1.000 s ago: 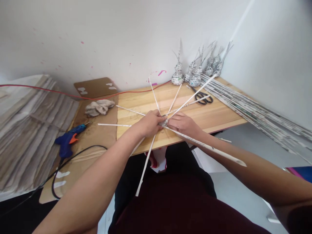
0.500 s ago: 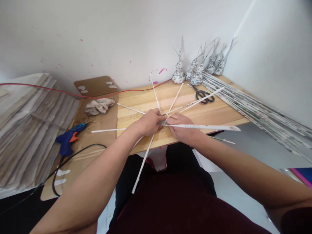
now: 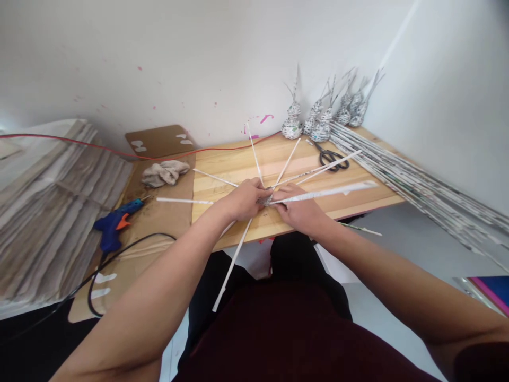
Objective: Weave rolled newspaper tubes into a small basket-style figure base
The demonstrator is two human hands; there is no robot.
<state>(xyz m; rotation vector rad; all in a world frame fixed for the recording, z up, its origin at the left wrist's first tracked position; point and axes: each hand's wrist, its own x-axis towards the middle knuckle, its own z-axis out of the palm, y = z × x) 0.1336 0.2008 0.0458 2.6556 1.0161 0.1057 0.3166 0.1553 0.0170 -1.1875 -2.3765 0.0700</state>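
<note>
Several thin rolled-paper sticks (image 3: 235, 260) spread like spokes from a small woven centre (image 3: 265, 200) over the wooden board. My left hand (image 3: 248, 200) is closed on the woven centre from the left, its fingertips pressed to it. On the other side, my right hand (image 3: 295, 208) has its fingers closed on a thicker white paper tube (image 3: 338, 190), close to the centre. That tube points right over the board. The undersides of both hands and part of the centre are hidden.
Woven paper figures (image 3: 292, 124) stand at the back near black scissors (image 3: 334, 159). Long paper sticks (image 3: 401, 172) lie right. At left are a blue glue gun (image 3: 111, 225), a crumpled cloth (image 3: 165, 173), stacked paper (image 3: 59, 217) and a black cable (image 3: 139, 241). A red wire crosses behind.
The thick tube's free end has swung up and away from me, and a stick at the left has tilted slightly upward. Both hands keep nearly the same place.
</note>
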